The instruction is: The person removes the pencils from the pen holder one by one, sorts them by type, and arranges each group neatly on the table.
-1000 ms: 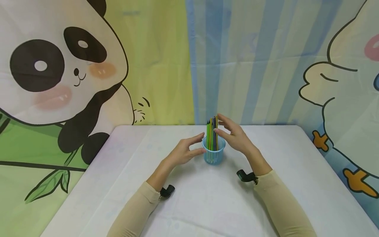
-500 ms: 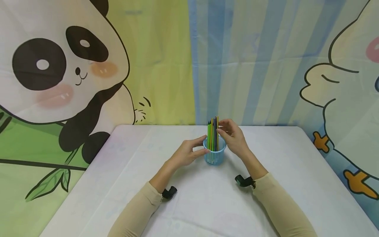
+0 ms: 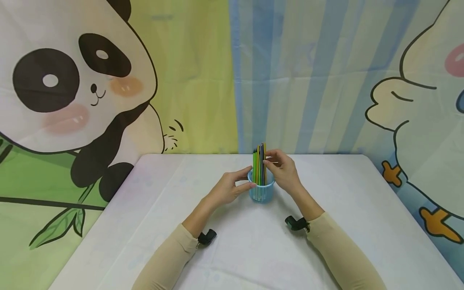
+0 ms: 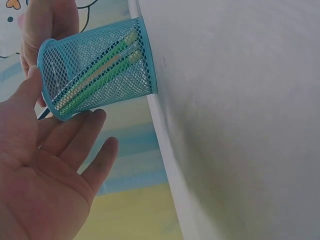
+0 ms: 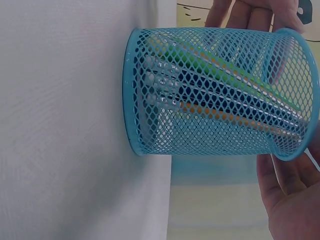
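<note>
A light-blue mesh pen holder (image 3: 262, 194) stands upright on the table, with several green, yellow and dark pencils (image 3: 259, 165) rising out of it. My left hand (image 3: 226, 188) holds the holder's near-left side at the rim. In the left wrist view its thumb lies at the rim, while the other fingers of the left hand (image 4: 55, 160) extend along the side. On the right, my right hand (image 3: 286, 171) has thumb and index finger pinching the pencils' right edge, at a yellow pencil (image 3: 265, 151). Its fingertips fall outside the right wrist view, where the hand (image 5: 295, 210) shows beside the rim.
A white cloth-covered table (image 3: 152, 209) extends around the holder, its far edge just behind. Beyond hangs a printed backdrop (image 3: 195, 72) with a panda and blue stripes. Small black cameras (image 3: 207, 237) sit at both wrists.
My right hand has come down and closed in on the pencils, its fingers drawing together. My left hand has shifted slightly right, onto the holder's rim. The holder stays in place.
</note>
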Demonstrator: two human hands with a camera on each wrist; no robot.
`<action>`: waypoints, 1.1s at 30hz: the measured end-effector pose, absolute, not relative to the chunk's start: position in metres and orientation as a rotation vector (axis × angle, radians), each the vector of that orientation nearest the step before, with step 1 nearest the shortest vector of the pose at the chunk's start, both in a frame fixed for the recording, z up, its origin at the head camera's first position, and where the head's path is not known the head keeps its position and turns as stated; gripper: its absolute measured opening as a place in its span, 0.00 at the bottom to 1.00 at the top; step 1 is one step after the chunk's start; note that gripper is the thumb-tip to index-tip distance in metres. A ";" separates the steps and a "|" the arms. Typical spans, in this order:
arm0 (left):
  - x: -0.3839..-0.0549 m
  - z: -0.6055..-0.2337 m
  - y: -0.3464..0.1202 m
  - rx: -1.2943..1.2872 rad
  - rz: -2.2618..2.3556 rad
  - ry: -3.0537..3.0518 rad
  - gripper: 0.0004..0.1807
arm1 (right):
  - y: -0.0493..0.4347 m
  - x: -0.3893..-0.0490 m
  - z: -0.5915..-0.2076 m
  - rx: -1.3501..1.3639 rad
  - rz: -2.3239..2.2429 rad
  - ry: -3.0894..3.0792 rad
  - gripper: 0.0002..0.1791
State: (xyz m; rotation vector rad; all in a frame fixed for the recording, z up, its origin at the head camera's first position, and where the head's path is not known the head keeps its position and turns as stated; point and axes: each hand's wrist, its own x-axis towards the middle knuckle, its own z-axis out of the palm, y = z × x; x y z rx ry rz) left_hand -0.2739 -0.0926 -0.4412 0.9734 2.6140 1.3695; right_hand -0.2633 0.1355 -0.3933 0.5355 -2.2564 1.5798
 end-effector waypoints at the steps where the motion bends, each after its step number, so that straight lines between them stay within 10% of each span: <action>1: -0.274 -0.441 -0.093 0.977 1.371 2.613 0.39 | 0.135 -0.263 -0.394 0.530 1.573 -2.257 0.13; 33: -0.276 -0.443 -0.093 0.942 1.387 2.589 0.40 | 0.134 -0.263 -0.393 0.514 1.478 -2.175 0.14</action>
